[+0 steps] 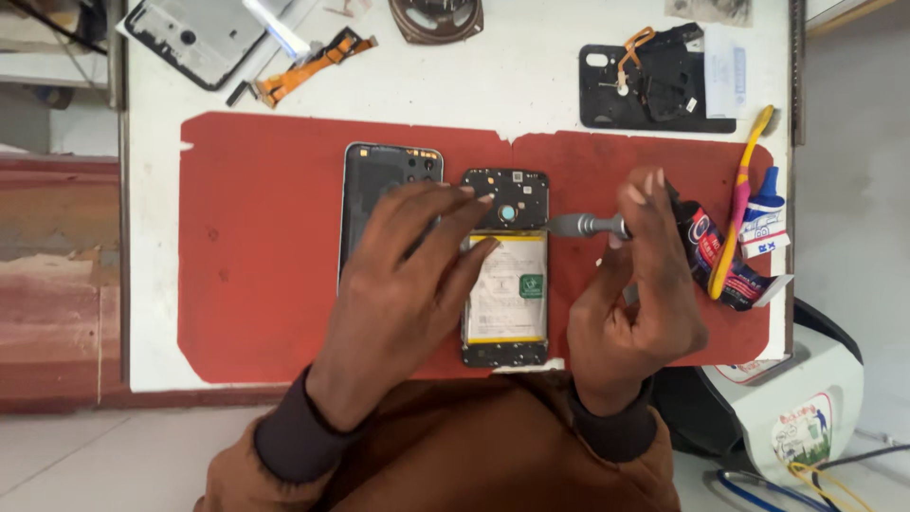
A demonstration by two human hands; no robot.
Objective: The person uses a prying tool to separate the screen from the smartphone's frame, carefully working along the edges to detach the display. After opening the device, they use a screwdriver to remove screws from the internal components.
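Note:
An opened phone [507, 275] lies on a red mat [256, 256], its battery and dark circuit board exposed. Its dark back cover [374, 190] lies just left of it. My left hand [403, 284] rests flat with spread fingers across the cover and the phone's left side. My right hand [630, 303] grips a metal screwdriver [583, 226] that lies level, its tip pointing left at the phone's upper right edge.
A crumpled glue tube [725, 261], a pink and yellow toothbrush [741, 194] and a small blue-capped bottle [764, 218] lie at the mat's right end. Another dismantled black phone [654, 81], a grey phone frame [190, 33], an orange flex cable [308, 66] and a round speaker [436, 19] sit at the back of the white table.

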